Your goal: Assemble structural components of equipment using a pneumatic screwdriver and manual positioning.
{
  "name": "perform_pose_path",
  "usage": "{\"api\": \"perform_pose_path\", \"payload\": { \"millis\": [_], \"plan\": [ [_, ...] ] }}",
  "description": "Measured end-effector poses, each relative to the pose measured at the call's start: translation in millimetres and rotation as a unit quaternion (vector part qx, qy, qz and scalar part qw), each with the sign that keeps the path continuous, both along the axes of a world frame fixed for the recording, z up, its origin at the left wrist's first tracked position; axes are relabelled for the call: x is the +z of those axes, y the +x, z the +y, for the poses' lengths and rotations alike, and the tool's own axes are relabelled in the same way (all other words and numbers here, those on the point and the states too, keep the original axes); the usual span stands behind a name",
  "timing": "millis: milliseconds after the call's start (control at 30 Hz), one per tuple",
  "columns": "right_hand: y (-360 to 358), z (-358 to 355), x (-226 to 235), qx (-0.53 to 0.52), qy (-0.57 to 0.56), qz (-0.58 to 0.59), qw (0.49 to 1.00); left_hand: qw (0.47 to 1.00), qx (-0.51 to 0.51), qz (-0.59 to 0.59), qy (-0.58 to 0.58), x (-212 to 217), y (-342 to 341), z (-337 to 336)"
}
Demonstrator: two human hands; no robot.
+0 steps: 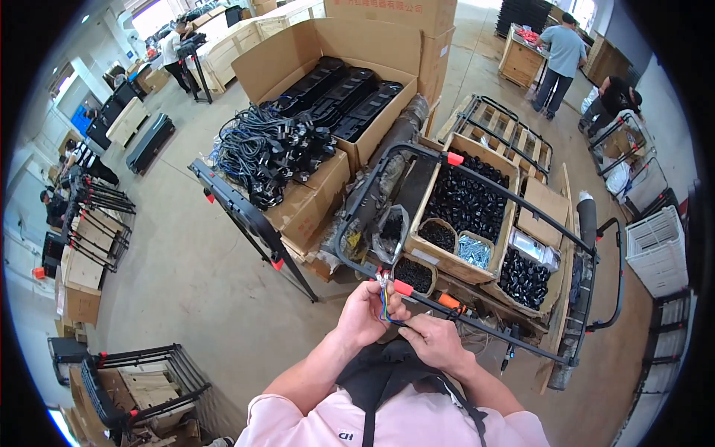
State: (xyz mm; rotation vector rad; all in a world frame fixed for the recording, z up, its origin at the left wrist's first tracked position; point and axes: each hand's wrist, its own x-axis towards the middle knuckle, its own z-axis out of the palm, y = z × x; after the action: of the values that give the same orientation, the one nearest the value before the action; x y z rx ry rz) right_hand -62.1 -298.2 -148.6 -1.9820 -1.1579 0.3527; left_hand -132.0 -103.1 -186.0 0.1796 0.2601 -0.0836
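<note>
My left hand (363, 314) pinches a wire bundle (385, 299) with blue and yellow strands. Small red-and-silver terminals (383, 276) top the bundle, above my fingertips. At its lower end, a dark cable runs to my right hand (436, 341), whose fingers are closed on it. Both hands are in front of my chest, close together. Just beyond them passes the lower bar of a black tubular frame (480, 325), which carries a red clip (403, 288). Part of the cable is hidden by my right fingers.
Black plug cables (261, 149) lie heaped on a carton, beside an open carton (398, 45) of black housings. A wooden crate (514, 186) holds black knobs, and silver screws (474, 252) sit in a small box. Another black frame (246, 223) stands at left. Several people work farther off.
</note>
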Motion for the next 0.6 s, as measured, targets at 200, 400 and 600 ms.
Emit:
{"api": "perform_pose_path", "payload": {
  "millis": [200,400,600],
  "plan": [
    [-8.3,39.9,-6.8,0.02,-0.009,0.023,0.999,0.998,-0.012,0.047,0.036,8.2,-13.3,41.1],
    [-14.8,68.1,-8.0,0.019,-0.026,0.039,0.999,0.993,-0.017,0.036,0.112,-8.6,-21.7,68.3],
    [-15.7,79.7,-19.6,0.001,-0.029,0.055,0.998,0.975,-0.009,0.06,0.213,-2.5,-23.3,85.6]
  ]
}}
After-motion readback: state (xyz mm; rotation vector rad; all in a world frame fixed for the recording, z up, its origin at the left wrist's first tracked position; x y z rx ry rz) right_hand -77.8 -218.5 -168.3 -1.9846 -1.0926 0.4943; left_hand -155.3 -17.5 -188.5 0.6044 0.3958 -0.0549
